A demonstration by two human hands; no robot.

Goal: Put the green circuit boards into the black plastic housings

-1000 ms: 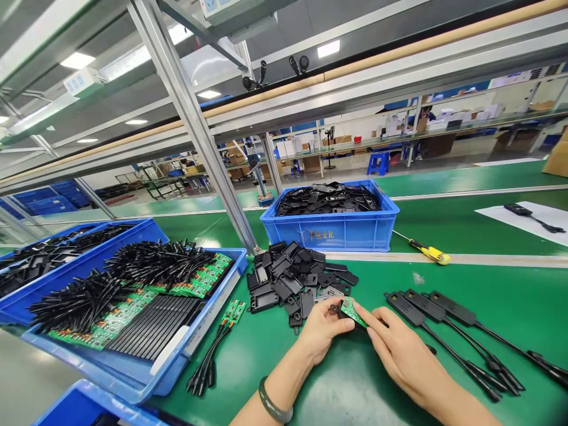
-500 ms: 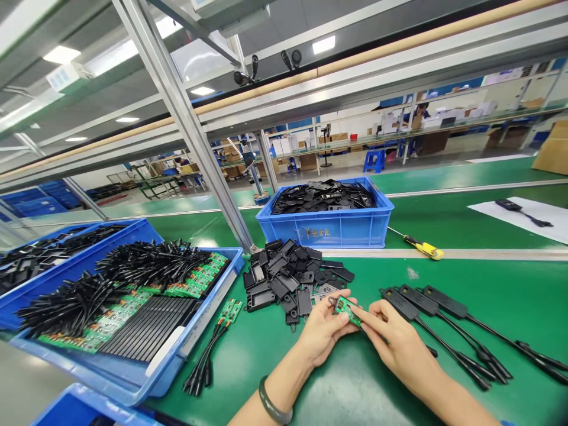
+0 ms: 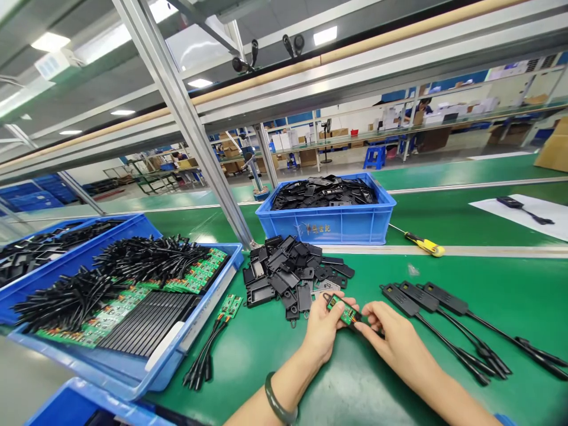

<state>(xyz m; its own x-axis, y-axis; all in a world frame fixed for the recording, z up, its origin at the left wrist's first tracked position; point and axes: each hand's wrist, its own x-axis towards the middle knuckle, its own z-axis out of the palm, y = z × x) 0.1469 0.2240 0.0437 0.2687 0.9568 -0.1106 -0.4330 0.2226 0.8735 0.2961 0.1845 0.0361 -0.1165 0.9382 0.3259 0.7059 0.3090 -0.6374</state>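
Observation:
My left hand (image 3: pixel 326 328) is closed around a small black plastic case half with a loop at its end. A green circuit board (image 3: pixel 344 310) with a small display lies in that case, facing up. At the board's wired end, my right hand (image 3: pixel 388 331) has its fingers curled and its thumb against the black cable (image 3: pixel 360 325); the palm hides most of that cable. Just beyond my hands is a heap of black case halves (image 3: pixel 284 272). Several closed black cases with cables (image 3: pixel 402 299) rest to the right. Loose circuit boards with cables (image 3: pixel 228 307) lie at left.
A blue tray (image 3: pixel 235 266) of wired boards and black strips stands at left, with another blue bin (image 3: pixel 142 228) behind it. A blue crate (image 3: pixel 328 228) full of black parts sits ahead. A yellow-handled screwdriver (image 3: pixel 426 244) lies to its right. A metal post (image 3: pixel 186 124) rises before me.
My right fingers have moved off the board's face to its wired end. The board now shows more openly in the black case, still held by my left hand.

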